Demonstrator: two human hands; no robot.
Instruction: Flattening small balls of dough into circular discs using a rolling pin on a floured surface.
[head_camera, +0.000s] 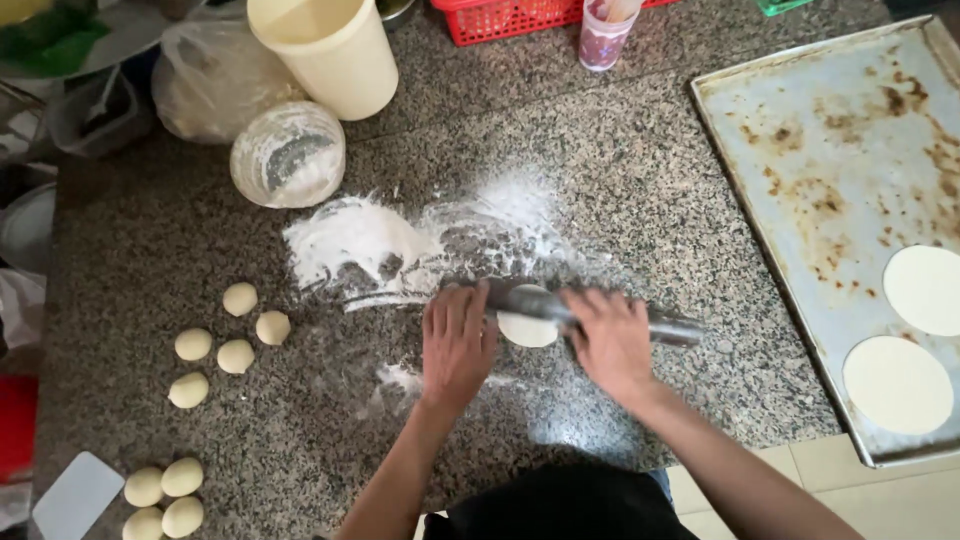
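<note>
A metal rolling pin lies across a small flattened piece of dough on the speckled granite counter. My left hand presses flat on the pin's left end. My right hand presses on it right of the dough. Loose flour is spread on the counter just beyond the pin.
Several dough balls sit at the left, more at the lower left beside a white scraper. A stained baking tray at the right holds two rolled discs. A floury bowl, cream tub, plastic bag, cup and red basket stand behind.
</note>
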